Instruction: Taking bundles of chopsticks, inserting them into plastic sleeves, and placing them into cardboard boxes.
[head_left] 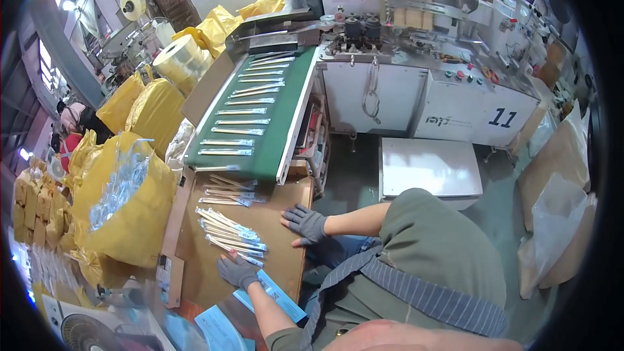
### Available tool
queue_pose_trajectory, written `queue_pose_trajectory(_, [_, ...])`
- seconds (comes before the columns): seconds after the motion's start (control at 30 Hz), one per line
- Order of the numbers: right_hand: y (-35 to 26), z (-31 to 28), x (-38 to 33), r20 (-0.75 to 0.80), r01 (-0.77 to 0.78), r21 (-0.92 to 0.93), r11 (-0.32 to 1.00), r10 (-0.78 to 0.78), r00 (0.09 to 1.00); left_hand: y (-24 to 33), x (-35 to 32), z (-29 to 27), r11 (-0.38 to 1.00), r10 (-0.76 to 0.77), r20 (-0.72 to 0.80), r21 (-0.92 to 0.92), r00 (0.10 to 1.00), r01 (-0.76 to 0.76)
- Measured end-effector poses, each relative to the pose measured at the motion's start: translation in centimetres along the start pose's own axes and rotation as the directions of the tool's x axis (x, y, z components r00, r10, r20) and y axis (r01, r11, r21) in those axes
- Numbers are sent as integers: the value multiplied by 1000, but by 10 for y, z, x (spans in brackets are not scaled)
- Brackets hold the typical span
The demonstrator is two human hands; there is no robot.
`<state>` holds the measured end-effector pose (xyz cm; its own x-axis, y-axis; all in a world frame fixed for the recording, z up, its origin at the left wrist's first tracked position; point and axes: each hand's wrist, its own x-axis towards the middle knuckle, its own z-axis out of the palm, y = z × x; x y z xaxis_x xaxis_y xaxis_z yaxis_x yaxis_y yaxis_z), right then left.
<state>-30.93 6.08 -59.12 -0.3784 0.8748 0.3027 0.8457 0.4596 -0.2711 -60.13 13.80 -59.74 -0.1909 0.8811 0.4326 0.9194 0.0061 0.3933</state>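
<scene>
I see left hand (237,271) open, fingertips on packets (231,234). Right hand (305,223) open, flat on board (276,211). More packets on belt (273,117).

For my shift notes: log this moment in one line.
left hand: on wrapped sticks | right hand: flat on tray | conveyor: loaded
</scene>
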Motion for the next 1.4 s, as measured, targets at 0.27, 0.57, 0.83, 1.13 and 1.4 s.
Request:
queue_pose_trajectory(0.27, [-1,-3,0,15,-8,-10,1000,8,1000,6,0,-9,1000,13,11,6,1000,-13])
queue_pose_trajectory(0.57, [-2,-7,1,29,-32,1,999,32,999,4,2,-4,1000,30,-2,3,1000,-30])
queue_pose_trajectory(0.83, [-4,-8,1,24,-25,-7,1000,25,999,2,0,-4,999,28,-9,18,1000,-28])
queue_pose_trajectory(1.13, [-4,-10,0,33,-37,23,999,36,999,3,0,-4,998,42,-16,38,999,-42])
queue_pose_trajectory(1.4, [-5,-12,1,36,-30,20,999,30,999,8,1,-9,999,30,-13,31,999,-29])
